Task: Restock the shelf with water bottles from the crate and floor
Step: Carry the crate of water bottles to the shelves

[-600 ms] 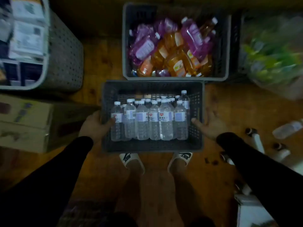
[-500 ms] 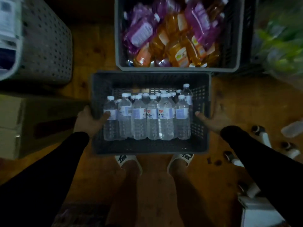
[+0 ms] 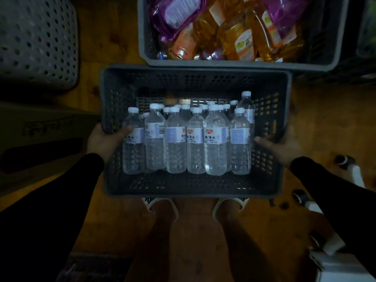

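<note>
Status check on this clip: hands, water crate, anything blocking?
Left hand and right hand grip opposite walls of the dark crate. Water bottles upright inside. Grey crate of orange and purple bottles sits directly ahead.

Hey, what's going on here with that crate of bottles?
A person is gripping a dark grey crate by its two short sides, left hand on one wall and right hand on the other, thumbs hooked over the rim. Inside stand upright water bottles with white caps, clustered toward the middle. Just beyond it sits a lighter grey crate full of orange and purple bottles. No shelf is in view, and no bottle has been taken out by hand yet.
</note>
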`<state>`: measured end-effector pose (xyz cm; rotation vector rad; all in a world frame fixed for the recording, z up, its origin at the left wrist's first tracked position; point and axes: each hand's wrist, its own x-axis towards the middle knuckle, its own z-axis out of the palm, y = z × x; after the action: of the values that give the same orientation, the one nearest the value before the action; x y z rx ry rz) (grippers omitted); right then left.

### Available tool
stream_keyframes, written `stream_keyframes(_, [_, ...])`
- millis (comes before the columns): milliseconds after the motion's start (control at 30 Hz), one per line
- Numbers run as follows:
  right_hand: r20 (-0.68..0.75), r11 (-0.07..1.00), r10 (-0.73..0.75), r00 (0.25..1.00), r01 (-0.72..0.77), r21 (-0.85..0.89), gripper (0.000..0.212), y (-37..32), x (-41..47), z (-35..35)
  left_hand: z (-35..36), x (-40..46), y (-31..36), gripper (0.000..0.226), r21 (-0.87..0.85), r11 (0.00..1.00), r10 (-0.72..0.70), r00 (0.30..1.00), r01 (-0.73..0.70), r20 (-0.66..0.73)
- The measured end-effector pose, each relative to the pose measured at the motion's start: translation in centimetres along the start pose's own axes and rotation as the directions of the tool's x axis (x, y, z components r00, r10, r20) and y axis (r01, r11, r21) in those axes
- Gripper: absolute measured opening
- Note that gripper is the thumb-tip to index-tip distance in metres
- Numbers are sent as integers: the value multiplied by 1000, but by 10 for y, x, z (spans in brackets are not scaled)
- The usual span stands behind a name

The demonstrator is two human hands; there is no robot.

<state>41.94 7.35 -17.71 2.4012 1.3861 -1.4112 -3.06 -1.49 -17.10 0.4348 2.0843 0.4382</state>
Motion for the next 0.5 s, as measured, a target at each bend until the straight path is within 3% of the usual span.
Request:
stream_keyframes(200, [-23,993,31,999,-28,113,56,3,7,1,6,-4,4,91,-7,1000,24,1000,-24,-11])
stream_keyframes(300, [-12,989,15,1000,-13,145,27,-7,5,1,6,-3,2,92,4,998,55,998,-55,-24])
stream_keyframes(433, [34,984,-18,999,11,181,40,-8,-3,2,10,-17,13,75,40,997,63,998,-64,32])
stream_keyframes(500, [31,980,-20,999,13,198,70,-1,-4,-1,12,-25,7,63,32,997,73,997,-73,1])
